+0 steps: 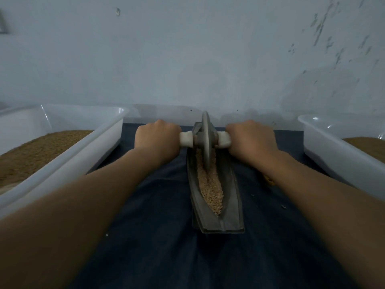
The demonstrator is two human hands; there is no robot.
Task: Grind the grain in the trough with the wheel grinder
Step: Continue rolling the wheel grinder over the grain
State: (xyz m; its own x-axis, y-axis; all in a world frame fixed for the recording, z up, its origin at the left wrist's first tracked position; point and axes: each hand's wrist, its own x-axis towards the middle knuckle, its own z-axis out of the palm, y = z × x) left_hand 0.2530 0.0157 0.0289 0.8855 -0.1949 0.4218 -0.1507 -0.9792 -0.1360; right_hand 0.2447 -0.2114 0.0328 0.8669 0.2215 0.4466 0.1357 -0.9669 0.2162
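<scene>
A long grey boat-shaped trough lies on a dark blue cloth, running away from me. Pale tan grain fills its groove, with a furrow down the middle. The grey metal wheel of the grinder stands upright on edge in the far end of the trough. A white-wrapped axle handle sticks out on each side of the wheel. My left hand is closed around the left handle and my right hand around the right handle. Both arms are stretched forward.
A white plastic tub with brown grain stands at the left, and another white tub with grain stands at the right. A pale wall rises just behind the trough's far end. A few loose crumbs lie on the dark blue cloth.
</scene>
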